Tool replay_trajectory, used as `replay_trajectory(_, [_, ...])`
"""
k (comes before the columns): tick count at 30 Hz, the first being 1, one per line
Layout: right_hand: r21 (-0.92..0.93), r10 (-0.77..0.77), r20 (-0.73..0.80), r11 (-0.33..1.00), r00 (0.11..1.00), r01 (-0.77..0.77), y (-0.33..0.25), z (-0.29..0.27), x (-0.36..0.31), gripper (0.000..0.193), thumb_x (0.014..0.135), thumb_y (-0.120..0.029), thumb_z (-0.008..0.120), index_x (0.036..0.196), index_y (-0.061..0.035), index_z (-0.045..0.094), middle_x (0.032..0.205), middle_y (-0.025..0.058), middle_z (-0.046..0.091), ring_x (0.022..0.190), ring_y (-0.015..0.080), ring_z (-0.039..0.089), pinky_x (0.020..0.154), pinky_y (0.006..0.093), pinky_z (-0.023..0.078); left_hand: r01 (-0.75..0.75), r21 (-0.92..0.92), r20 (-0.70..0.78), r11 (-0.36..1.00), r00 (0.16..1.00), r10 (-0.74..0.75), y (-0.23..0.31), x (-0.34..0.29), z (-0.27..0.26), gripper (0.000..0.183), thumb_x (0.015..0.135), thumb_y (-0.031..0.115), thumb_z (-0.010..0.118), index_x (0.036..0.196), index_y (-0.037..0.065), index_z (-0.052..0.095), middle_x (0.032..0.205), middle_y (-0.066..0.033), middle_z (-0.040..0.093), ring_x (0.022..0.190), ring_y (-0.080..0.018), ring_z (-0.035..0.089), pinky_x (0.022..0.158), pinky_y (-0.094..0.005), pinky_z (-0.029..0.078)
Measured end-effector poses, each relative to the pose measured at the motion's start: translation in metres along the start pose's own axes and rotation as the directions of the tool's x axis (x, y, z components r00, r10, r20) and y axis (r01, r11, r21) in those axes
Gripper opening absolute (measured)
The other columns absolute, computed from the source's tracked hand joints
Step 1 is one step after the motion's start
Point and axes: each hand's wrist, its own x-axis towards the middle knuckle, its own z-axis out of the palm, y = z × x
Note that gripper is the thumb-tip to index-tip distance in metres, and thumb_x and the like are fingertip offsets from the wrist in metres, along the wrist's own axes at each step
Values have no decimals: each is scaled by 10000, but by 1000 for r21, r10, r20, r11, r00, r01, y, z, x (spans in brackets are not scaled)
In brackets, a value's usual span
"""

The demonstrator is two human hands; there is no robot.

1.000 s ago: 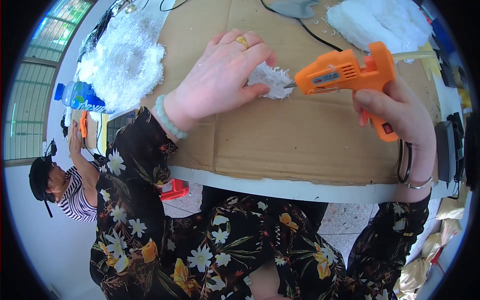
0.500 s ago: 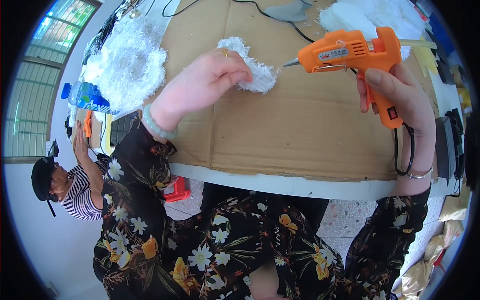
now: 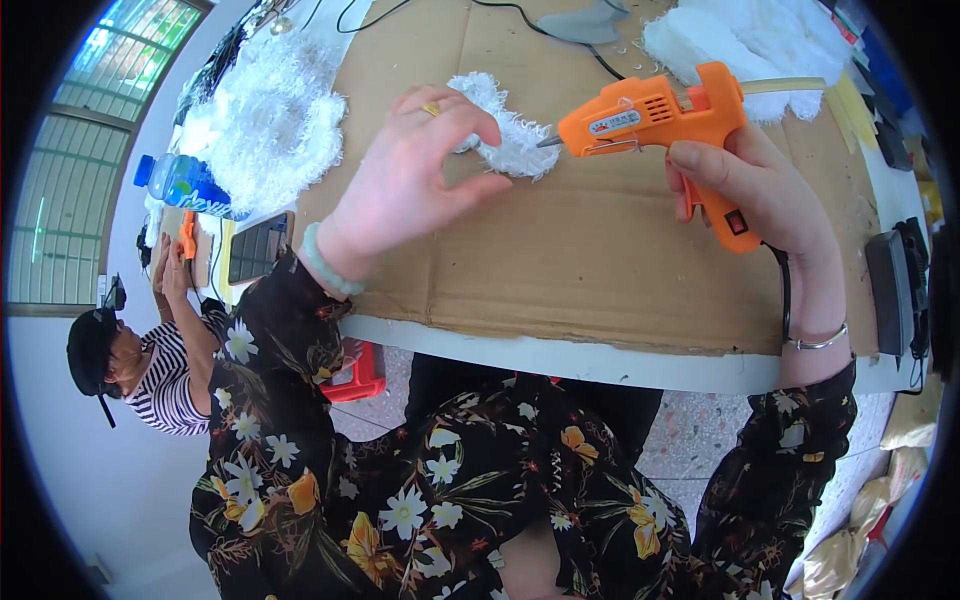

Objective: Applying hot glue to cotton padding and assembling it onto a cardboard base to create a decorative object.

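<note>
My right hand (image 3: pixel 745 180) is closed round the handle of an orange hot glue gun (image 3: pixel 640 115), with a pale glue stick (image 3: pixel 785 85) poking out of its back. The metal nozzle points left and reaches the right end of a fluffy white fabric piece (image 3: pixel 515 145); whether it touches cannot be told. Just left of that piece hovers my left hand (image 3: pixel 415 165), thumb and fingers apart, with nothing seen between them. The fingers cover part of the piece's left edge.
A cardboard sheet (image 3: pixel 600 260) covers the white table. White shaggy fabric (image 3: pixel 270 120) and a blue-capped bottle (image 3: pixel 185 185) are at the left, white stuffing (image 3: pixel 740 40) at the far right. A grey gadget (image 3: pixel 885 290) lies by the right edge. Another person (image 3: pixel 150 360) works at the left.
The glue gun has moved left, bringing its nozzle up to the white piece. My left hand's thumb and fingers have spread from a pinch, and that hand has shifted slightly left.
</note>
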Motion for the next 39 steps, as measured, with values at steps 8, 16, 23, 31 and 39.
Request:
replay_trajectory(8, [-47, -40, -66, 998, 997, 37, -1, -12, -1, 323, 878, -362, 593, 851, -42, 555, 736, 11, 551, 632, 95, 569, 592, 237, 426, -135, 140, -54, 981, 988, 144, 10, 2, 20, 321, 626, 78, 765, 863, 104, 551, 809, -42, 599, 932, -250, 567, 900, -420, 406])
replay_trajectory(16, [-59, -47, -156, 998, 987, 38, -2, -20, -2, 367, 892, -410, 553, 823, -51, 588, 695, 11, 579, 648, 85, 576, 584, 224, 431, -172, 6, 17, 985, 985, 172, 15, -11, 5, 251, 676, 10, 700, 859, 104, 555, 721, -10, 584, 816, -222, 583, 896, -429, 415])
replay_trajectory(23, [-45, -61, -66, 997, 996, 59, -3, -11, 1, 361, 894, -403, 552, 843, -48, 585, 711, 8, 579, 653, 86, 579, 571, 222, 434, 364, -339, 90, 868, 931, -355, 12, -37, -4, 205, 681, -8, 687, 811, 82, 556, 722, -13, 591, 732, -211, 588, 851, -349, 439])
replay_trajectory(31, [1, -8, -46, 1000, 999, 8, -1, -11, 2, 357, 887, -407, 563, 898, -50, 575, 752, 6, 579, 667, 91, 592, 555, 231, 447, 184, -63, 32, 981, 983, -183, 0, -24, 7, 200, 660, 16, 661, 823, 95, 575, 711, -28, 573, 690, -222, 563, 834, -353, 432])
replay_trajectory(39, [-9, 28, -113, 1000, 993, -29, 3, -13, -2, 370, 885, -419, 561, 898, -50, 576, 754, 7, 579, 662, 93, 595, 547, 229, 445, 139, -86, 106, 986, 986, -130, -28, -16, 22, 127, 684, 91, 676, 807, 119, 671, 779, -30, 591, 793, -229, 554, 830, -353, 417])
